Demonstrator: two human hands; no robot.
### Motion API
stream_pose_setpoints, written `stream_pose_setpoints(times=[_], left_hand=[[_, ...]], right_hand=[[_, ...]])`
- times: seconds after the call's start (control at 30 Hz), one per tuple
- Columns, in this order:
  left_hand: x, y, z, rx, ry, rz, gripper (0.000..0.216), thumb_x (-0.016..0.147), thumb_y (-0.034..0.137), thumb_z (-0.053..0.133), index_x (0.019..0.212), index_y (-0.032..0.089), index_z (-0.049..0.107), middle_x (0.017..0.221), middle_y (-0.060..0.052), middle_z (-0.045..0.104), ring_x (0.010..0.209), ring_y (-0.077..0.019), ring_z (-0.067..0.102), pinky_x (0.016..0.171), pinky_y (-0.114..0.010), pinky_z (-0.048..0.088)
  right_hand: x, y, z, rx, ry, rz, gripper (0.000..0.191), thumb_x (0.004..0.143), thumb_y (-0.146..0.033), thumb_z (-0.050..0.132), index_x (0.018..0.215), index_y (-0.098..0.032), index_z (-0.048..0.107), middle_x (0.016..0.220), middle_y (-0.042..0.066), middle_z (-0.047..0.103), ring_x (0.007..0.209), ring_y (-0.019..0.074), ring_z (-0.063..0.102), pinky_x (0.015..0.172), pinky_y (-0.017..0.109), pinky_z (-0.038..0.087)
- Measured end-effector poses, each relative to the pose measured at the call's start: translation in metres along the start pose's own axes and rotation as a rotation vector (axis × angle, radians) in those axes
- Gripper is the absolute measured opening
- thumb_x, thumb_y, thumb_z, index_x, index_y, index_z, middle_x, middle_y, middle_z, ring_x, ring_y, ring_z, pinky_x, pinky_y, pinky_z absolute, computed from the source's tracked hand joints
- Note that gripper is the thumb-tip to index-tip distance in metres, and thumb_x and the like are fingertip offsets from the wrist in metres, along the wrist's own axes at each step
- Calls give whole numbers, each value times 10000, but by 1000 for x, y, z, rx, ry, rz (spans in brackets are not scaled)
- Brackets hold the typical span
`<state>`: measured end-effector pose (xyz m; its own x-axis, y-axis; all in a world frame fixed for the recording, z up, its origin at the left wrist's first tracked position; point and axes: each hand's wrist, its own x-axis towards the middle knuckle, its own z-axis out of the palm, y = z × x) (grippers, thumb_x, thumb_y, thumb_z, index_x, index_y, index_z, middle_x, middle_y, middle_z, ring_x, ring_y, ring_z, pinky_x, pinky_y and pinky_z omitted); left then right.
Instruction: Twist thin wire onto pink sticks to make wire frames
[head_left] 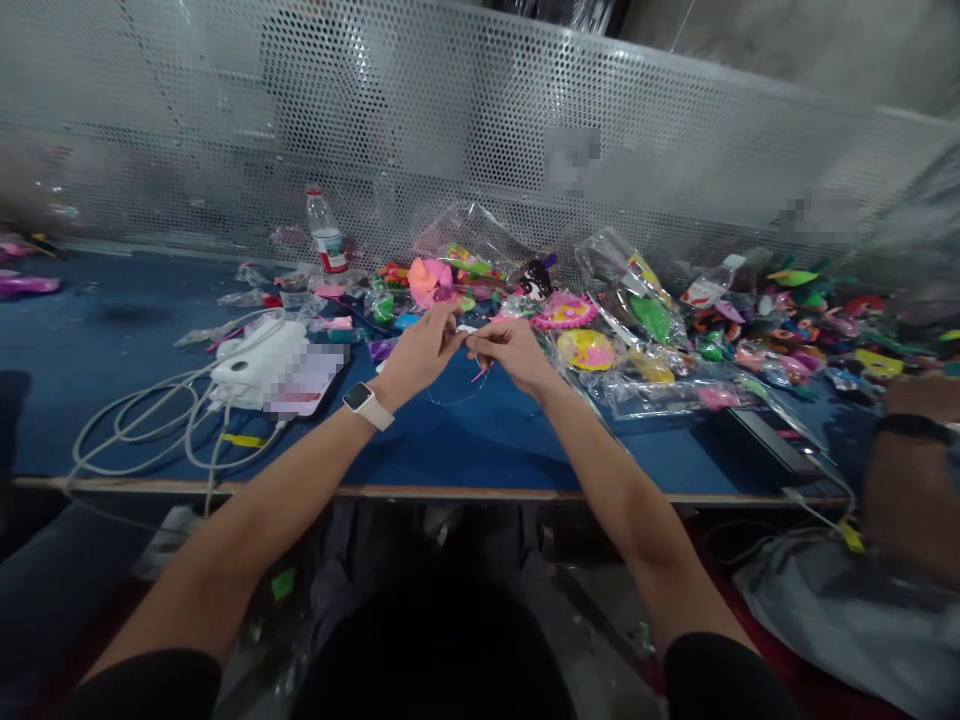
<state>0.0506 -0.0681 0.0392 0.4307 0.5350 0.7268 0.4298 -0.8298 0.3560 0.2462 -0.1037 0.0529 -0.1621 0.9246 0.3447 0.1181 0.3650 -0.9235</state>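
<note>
Head view, left hand [426, 350] and right hand [513, 350] pinching small white piece [466, 329], long axis roughly sideways

From my remote seat I watch the left forearm [300, 490] and right forearm [600, 455] angle forward and inward. The left hand [424, 348] and right hand [517, 352] nearly meet, fingertips pinched.

Perforated metal partition [450, 110], dull sheen; smooth matt tabletop [457, 455]; glossy plastic bag [611, 262].
</note>
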Motion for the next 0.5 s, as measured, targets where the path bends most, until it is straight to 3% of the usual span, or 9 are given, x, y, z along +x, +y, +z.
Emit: stream_pose_setpoints(times=[0.1, 0.3, 0.5], left_hand=[[-3, 1, -3, 173, -26, 116, 247, 1088, 196, 505, 1307, 187, 620, 1285, -162, 667, 1079, -259, 707, 838, -356, 573], [-8, -1, -5, 325, -30, 219, 291, 1089, 125, 478, 1255, 219, 699, 1299, -129, 696, 1024, -224, 728, 785, -320, 579], [-5, -6, -4, 377, 99, 366, 247, 1080, 140, 534, 1179, 210, 749, 1272, -126, 732, 1215, -272, 667, 1012, -451, 568]], right_hand=[[-1, 0, 0, 24, 14, 42, 439, 702, -612, 903, 735, -195, 770, 664, 25, 708, 497, 120, 555, 489, 288, 467], [-4, 0, 0, 45, -9, 78, 475, 688, -627, 915, 750, -183, 757, 674, 34, 715, 473, 123, 566, 400, 261, 407], [-1, 11, 0, -5, 26, -41, 388, 783, -558, 869, 708, -185, 788, 598, 17, 694, 458, 113, 557, 414, 241, 431]])
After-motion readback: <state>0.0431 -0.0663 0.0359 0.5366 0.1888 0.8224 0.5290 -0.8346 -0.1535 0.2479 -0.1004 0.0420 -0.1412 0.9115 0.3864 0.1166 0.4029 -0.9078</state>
